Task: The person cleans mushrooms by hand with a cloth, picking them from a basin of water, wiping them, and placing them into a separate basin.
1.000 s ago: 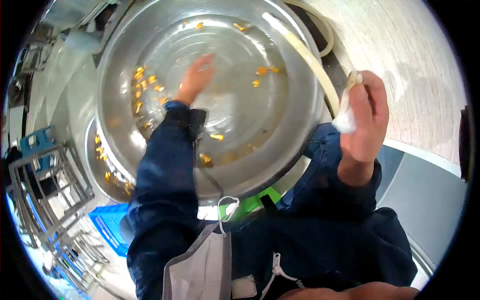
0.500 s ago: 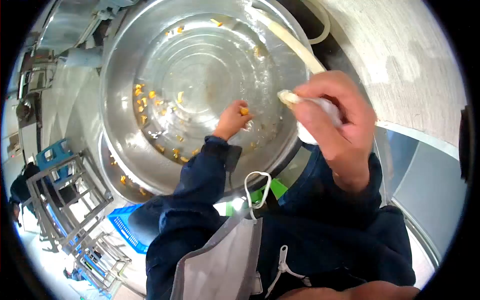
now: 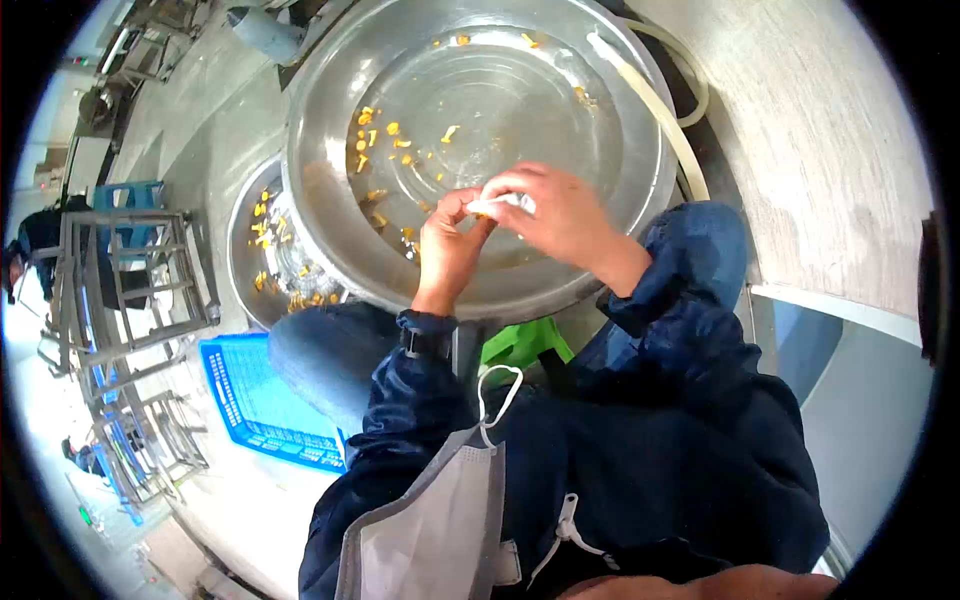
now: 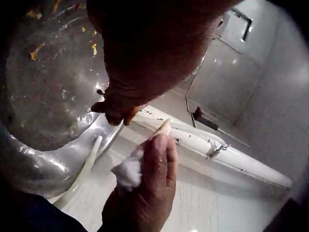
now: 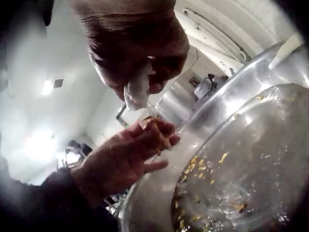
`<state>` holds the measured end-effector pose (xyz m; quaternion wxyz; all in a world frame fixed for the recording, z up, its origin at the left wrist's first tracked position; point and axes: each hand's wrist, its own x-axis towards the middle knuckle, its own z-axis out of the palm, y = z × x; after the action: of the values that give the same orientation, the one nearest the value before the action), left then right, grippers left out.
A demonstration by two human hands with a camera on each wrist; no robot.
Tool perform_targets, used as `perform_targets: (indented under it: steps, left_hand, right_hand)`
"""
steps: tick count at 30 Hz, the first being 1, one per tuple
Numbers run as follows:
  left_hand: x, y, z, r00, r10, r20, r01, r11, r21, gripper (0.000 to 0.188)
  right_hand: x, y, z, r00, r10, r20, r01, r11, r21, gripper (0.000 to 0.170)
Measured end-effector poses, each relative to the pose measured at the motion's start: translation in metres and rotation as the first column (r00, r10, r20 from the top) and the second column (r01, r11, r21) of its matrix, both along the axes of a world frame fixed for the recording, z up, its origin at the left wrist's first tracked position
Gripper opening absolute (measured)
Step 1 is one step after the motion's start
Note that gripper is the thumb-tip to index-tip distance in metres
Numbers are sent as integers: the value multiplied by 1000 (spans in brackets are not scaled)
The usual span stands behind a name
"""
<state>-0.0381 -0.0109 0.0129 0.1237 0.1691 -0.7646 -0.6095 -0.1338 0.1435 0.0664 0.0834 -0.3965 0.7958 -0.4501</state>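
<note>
A wide metal basin point(image 3: 310, 215) holds water with small yellow-orange pieces point(image 3: 393, 128), some shaped like stemmed mushrooms. Over its near side, the left hand point(image 3: 448, 258) pinches one mushroom-like piece point(image 5: 155, 131) between thumb and fingers. Close beside it, the right hand point(image 3: 568, 215) grips a crumpled white cloth point(image 3: 518, 201), its fingertips right at the left hand's in the head view. From the left wrist, the cloth point(image 4: 129, 171) bulges out of the right hand point(image 4: 153, 183), with a pale tip point(image 4: 165, 126) above the thumb.
A smaller metal bowl point(image 3: 238, 262) with more yellow pieces stands left of the basin. A pale hose point(image 3: 655, 105) hangs over the basin's right rim. A blue plastic crate point(image 3: 225, 375) sits by the left knee, and metal stools point(image 3: 140, 270) stand farther left.
The left hand came up out of the basin's water with a yellow piece. The right hand moved left with the cloth to meet it. The view shifted, showing more of the smaller bowl.
</note>
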Motion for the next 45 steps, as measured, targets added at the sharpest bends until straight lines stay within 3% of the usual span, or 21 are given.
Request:
perform_targets:
  steps: [1, 4, 5, 9, 13, 15, 21, 22, 23, 24, 27, 29, 31, 33, 34, 36, 38, 40, 42, 44, 45]
  left_hand:
    - [3, 1, 2, 999, 11, -43, -8, 997, 80, 25]
    - [9, 1, -2, 987, 62, -147, -18, 959, 283, 22]
    - [10, 1, -4, 983, 82, -163, -37, 965, 260, 21]
    - [12, -1, -3, 980, 134, -148, -94, 965, 246, 18]
    - [12, -5, -5, 981, 110, -157, -56, 947, 315, 20]
    - [13, -2, -1, 983, 107, -148, -48, 932, 358, 21]
    - [4, 7, -3, 986, 66, -151, 8, 897, 442, 18]
    - [2, 8, -2, 988, 54, -145, 16, 897, 442, 17]
    - [1, 7, -2, 989, 41, -140, 26, 896, 443, 16]
    - [1, 5, -13, 988, -6, -154, 68, 914, 399, 22]
    - [-8, 1, -10, 986, 4, -164, 87, 834, 545, 33]
    - [-17, -10, -8, 999, 14, 46, -38, 808, 588, 49]
    - [-25, -30, -53, 971, 99, 217, -214, 767, 605, 50]
    - [-20, -59, -135, 923, 114, 369, -329, 732, 597, 36]
    - [-15, -76, -193, 913, 81, 400, -314, 767, 559, 30]
    - [10, -99, -329, 928, -37, 371, -123, 909, 398, 18]
    - [15, -98, -329, 899, -124, 421, -100, 876, 471, 13]
    - [14, -74, -279, 881, -216, 420, 87, 949, 305, 14]
    - [-1, -54, -241, 882, -211, 421, 9, 902, 432, 15]
    - [-15, -37, -209, 888, -118, 445, -304, 576, 759, 13]
    - [-19, -34, -195, 928, -59, 367, -292, 492, 820, 13]
  right_hand:
    - [5, -2, 1, 1000, 27, 1, -27, 1000, 9, 18]
    - [0, -9, 3, 994, -105, -7, 105, 994, 6, 17]
    - [-2, -11, 7, 988, -153, -23, 154, 988, 8, 17]
    - [13, -14, 15, 1000, 26, -13, -26, 1000, -5, 17]
    - [4, -17, 16, 992, -119, -49, 118, 993, -29, 18]
    - [7, -20, 13, 1000, -21, 22, 21, 999, -41, 21]
    - [-4, -18, 20, 987, -106, 122, 102, 994, 35, 23]
    - [-1, -18, 10, 999, -5, 43, 7, 999, -42, 22]
    - [-4, -17, 4, 999, -41, 32, 42, 998, -47, 22]
    - [-9, -15, -2, 996, -83, 27, 84, 995, -51, 22]
    - [-38, -3, -2, 970, -226, 89, 227, 974, 1, 20]
    - [-58, -2, -21, 930, -296, 218, 301, 953, 7, 20]
    - [-67, -11, -49, 935, -250, 253, 216, 964, 154, 23]
    - [-73, -19, -104, 918, -191, 347, 75, 944, 322, 25]
    - [-76, -17, -126, 919, -198, 341, 69, 932, 355, 26]
    - [-79, -4, -171, 922, -197, 333, 38, 903, 428, 29]
    - [-86, 19, -251, 842, -438, 314, 228, 818, 529, 34]
    - [-85, 18, -275, 751, -458, 475, 157, 824, 545, 39]
    - [-70, 6, -252, 602, -305, 738, -46, 910, 413, 41]
    - [-54, -27, -187, 426, -240, 872, -39, 958, 283, 40]
    - [-47, -47, -160, 350, -218, 911, 21, 974, 225, 39]
